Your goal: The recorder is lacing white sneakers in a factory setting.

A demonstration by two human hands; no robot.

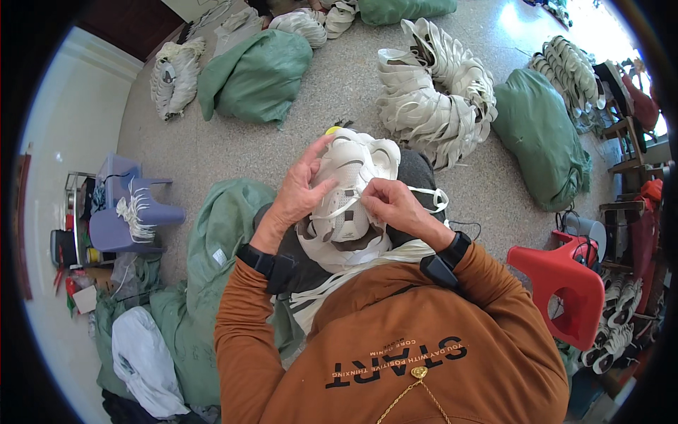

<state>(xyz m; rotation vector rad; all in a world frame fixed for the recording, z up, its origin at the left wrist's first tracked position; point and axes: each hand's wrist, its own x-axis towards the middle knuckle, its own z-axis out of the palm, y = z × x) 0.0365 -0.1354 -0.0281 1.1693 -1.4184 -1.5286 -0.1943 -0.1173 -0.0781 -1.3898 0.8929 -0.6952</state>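
Note:
On my lap lies a white shoe upper (pixel 342 218) with grey trim, in a bunch with other white uppers. My left hand (pixel 300 189) holds its left side, the thumb resting on the upper and the fingers along the edge. With bent, pinched fingers, my right hand (pixel 395 207) grips a white shoelace (pixel 343 209) over the front of the upper. A loop of lace sticks out to the right beyond that hand. Across my lap, below the uppers, runs a bundle of loose white laces (pixel 321 294). The fingertips of my right hand are partly hidden.
A curved row of white uppers (pixel 441 116) lies ahead on the floor. Green sacks (pixel 258 78) stand far left and right (pixel 544 141). A purple stool (pixel 116 225) with laces on it is at left, a red stool (pixel 558 272) at right. Green cloth (pixel 226 219) lies beside my left leg.

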